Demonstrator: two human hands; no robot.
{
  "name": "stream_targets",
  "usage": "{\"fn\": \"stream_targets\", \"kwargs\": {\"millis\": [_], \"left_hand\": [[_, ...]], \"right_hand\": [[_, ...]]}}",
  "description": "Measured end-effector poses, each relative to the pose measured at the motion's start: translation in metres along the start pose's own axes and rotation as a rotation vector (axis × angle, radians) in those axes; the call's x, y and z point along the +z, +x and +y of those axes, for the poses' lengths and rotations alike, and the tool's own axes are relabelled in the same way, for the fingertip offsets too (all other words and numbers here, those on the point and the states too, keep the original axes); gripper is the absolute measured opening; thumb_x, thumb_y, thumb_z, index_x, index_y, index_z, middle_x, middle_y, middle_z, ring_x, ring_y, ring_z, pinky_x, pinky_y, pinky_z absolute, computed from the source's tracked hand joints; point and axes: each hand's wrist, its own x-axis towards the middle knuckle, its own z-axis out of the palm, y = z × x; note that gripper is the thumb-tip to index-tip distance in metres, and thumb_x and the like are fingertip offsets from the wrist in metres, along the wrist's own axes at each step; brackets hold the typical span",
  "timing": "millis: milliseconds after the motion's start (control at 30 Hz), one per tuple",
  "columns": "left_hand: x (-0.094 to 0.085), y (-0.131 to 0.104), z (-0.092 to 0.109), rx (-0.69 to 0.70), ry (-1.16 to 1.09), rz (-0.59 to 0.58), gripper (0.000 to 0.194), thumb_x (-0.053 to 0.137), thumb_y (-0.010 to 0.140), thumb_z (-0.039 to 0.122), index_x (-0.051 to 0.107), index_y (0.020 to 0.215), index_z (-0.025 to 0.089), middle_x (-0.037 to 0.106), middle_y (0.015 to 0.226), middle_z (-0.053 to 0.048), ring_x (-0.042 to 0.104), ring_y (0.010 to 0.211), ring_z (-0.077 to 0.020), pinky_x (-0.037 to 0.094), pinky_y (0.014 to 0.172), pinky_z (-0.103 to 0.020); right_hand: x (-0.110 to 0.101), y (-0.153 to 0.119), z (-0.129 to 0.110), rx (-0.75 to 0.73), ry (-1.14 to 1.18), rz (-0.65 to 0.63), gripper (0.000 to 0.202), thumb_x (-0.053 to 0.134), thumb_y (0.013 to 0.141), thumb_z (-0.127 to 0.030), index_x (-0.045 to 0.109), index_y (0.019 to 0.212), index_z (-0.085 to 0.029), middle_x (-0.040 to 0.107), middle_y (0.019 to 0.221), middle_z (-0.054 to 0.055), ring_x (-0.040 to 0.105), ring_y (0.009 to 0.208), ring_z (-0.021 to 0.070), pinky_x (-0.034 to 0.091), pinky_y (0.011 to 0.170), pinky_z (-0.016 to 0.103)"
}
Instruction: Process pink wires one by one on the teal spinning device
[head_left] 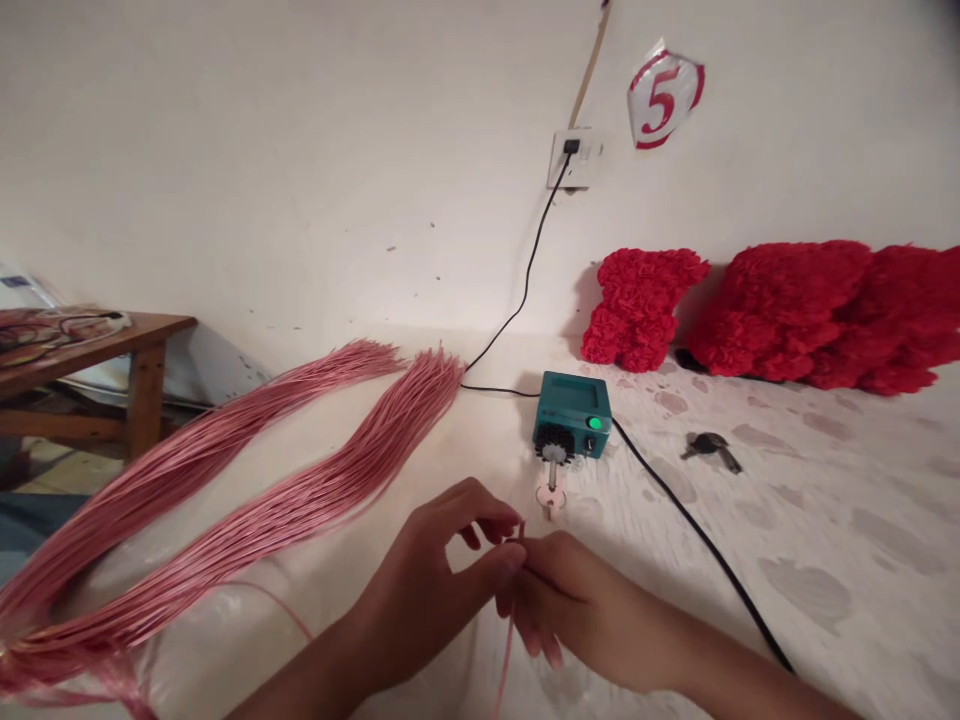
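Observation:
My left hand (pixel 450 560) and my right hand (pixel 559 600) meet at the lower middle, fingertips pinched together on one thin pink strand (pixel 506 660). The strand's short end pokes up between the fingertips, and its other part hangs down past the bottom edge. Just beyond the hands stands a small teal machine (pixel 574 405) with a green lit button, a black toothed wheel and a metal shaft. A pale pink clip-like piece (pixel 551 495) is at the shaft's tip. Neither hand touches the machine.
Long bundles of pink strands (pixel 322 500) lie on the left. Red flower-like bunches (pixel 795 310) stand against the wall at the right, with a black object (pixel 709 450) in front. A black cable (pixel 697 530) crosses the table. A wooden bench (pixel 150 370) is at far left.

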Motion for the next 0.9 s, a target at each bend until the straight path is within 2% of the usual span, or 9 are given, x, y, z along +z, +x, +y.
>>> {"fn": "stream_targets", "kwargs": {"millis": [133,333,533,733,900], "left_hand": [[0.011,0.014,-0.003,-0.085,-0.119,-0.038,0.008,0.064,0.083,0.017,0.063,0.075,0.018,0.062,0.075,0.000,0.063,0.067,-0.0144,0.051,0.063,-0.026],[0.015,0.022,-0.025,-0.193,-0.351,-0.144,0.017,0.065,0.085,0.024,0.056,0.072,0.017,0.058,0.063,0.003,0.063,0.048,-0.0132,0.048,0.050,-0.026],[0.013,0.020,-0.035,-0.190,-0.448,-0.231,0.018,0.059,0.093,0.028,0.058,0.079,0.017,0.060,0.066,0.002,0.065,0.055,-0.0144,0.048,0.055,-0.026],[0.010,0.021,-0.032,-0.186,-0.388,-0.163,0.020,0.059,0.092,0.027,0.060,0.075,0.016,0.059,0.069,0.002,0.059,0.060,-0.0108,0.046,0.060,-0.023],[0.011,0.022,-0.034,-0.200,-0.427,-0.163,0.016,0.063,0.088,0.027,0.065,0.078,0.015,0.059,0.070,0.001,0.057,0.065,-0.0122,0.044,0.059,-0.023]], "right_hand": [[0.002,0.006,0.016,0.031,0.014,0.022,0.036,0.039,0.099,-0.032,0.058,0.073,-0.016,0.053,0.054,-0.004,0.047,0.043,0.0070,0.037,0.044,0.017],[0.001,0.013,0.031,0.072,0.035,0.019,0.042,0.036,0.101,-0.037,0.061,0.075,-0.015,0.053,0.052,-0.004,0.045,0.040,0.0067,0.036,0.039,0.016],[0.000,0.015,0.037,0.069,0.045,0.013,0.044,0.037,0.101,-0.039,0.064,0.076,-0.015,0.053,0.053,-0.003,0.046,0.042,0.0067,0.036,0.041,0.016],[-0.004,0.013,0.032,-0.002,0.057,0.000,0.028,0.047,0.095,-0.027,0.060,0.072,-0.016,0.053,0.055,-0.004,0.048,0.048,0.0072,0.037,0.045,0.016],[-0.004,0.014,0.032,-0.018,0.041,0.020,0.033,0.043,0.098,-0.027,0.057,0.070,-0.016,0.051,0.054,-0.005,0.045,0.046,0.0060,0.035,0.043,0.015]]}}
